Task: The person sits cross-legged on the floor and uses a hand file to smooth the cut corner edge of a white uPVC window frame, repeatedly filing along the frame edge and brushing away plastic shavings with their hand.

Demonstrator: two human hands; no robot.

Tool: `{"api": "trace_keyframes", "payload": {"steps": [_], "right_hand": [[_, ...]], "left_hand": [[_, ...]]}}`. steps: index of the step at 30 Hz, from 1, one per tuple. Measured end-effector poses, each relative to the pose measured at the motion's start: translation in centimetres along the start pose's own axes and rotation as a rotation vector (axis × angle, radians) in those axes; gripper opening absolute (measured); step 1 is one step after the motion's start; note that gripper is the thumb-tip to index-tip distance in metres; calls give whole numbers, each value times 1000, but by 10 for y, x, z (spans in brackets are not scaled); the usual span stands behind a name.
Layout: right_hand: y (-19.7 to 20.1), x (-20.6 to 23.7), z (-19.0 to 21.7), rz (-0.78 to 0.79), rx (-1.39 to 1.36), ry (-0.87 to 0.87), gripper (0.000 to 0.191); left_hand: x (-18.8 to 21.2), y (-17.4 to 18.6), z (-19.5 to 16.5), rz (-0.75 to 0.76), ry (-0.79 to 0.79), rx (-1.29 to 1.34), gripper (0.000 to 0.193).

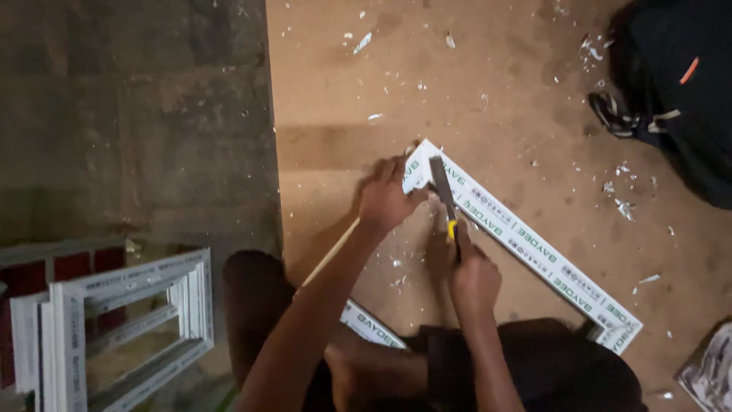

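Note:
A white plastic window frame (534, 248) lies on a brown wooden surface (473, 84), one corner pointing away from me. My left hand (386, 200) presses on that far corner. My right hand (471, 271) grips a chisel (444, 191) with a yellow handle; its flat dark blade rests on the frame's corner joint, right beside my left hand. The frame's near side (371, 323) is partly hidden under my arms and legs.
White shavings are scattered across the wooden surface. Several finished white frames (130, 324) are stacked at the lower left on a grey concrete floor (137, 122). Another person's sandalled foot and dark clothing (671, 99) are at the upper right. A crumpled sheet (709, 370) lies at the lower right.

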State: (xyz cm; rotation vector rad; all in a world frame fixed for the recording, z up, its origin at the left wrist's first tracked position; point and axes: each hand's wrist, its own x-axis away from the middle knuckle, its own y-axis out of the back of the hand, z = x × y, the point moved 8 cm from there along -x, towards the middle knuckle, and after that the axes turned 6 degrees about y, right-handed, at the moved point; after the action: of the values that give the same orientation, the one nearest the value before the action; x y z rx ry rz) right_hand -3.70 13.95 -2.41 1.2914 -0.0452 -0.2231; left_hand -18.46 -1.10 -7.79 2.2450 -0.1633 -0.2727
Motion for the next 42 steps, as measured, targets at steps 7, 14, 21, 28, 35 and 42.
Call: {"api": "trace_keyframes", "payload": {"steps": [7, 14, 21, 28, 35, 42], "right_hand": [[-5, -3, -2, -7, 16, 0, 42], [-8, -11, -2, 13, 37, -7, 45], [-17, -9, -9, 96, 39, -101, 42], [-31, -60, -31, 30, -270, -129, 38], [-14, 87, -88, 157, -970, -741, 48], [2, 197, -83, 44, -1035, -696, 51]], "left_hand": [[1, 0, 1, -25, 3, 4, 81], [1, -5, 3, -11, 5, 0, 79], [0, -2, 0, -34, -17, -14, 85], [4, 3, -3, -44, -18, 4, 65], [-36, 12, -15, 161, 174, -73, 53], [-86, -33, -13, 304, 277, -76, 27]]}}
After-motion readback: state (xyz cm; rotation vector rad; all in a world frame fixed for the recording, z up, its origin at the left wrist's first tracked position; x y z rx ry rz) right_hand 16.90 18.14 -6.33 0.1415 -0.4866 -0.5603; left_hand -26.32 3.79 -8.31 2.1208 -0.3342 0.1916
